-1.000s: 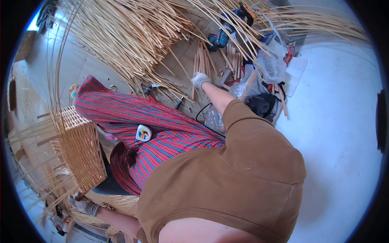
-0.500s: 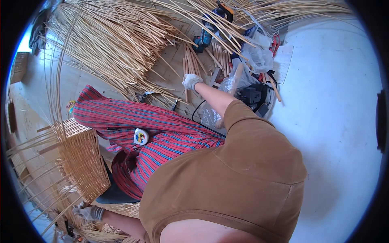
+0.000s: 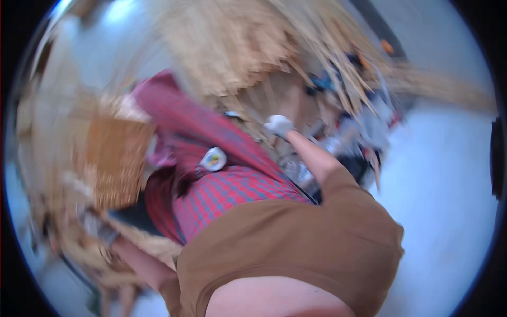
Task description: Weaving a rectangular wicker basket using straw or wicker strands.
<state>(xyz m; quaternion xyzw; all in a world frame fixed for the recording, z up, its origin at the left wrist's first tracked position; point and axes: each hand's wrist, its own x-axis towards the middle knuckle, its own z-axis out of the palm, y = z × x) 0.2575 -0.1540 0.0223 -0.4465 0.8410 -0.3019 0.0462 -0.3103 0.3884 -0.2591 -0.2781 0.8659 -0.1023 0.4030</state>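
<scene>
A woven wicker basket stands on its side at my left, its long stakes smeared by motion. My left hand, in a grey-white glove, is just below the basket's near corner; blur hides its fingers. My right hand, in a white glove, reaches forward over the floor with its fingers curled closed. Whatever it may hold cannot be made out. Beyond it are blurred wooden rods. A red and blue striped cloth covers my legs, and a small white case rests on it.
A large bundle of tan rattan rods lies ahead, with more loose rods at its right. A blue-green power tool, plastic bags and a black object clutter the floor at the right.
The view has turned and blurred, so the surroundings sit further right or lower. My right hand stays out in front, and my left hand remains near the basket's lower corner.
</scene>
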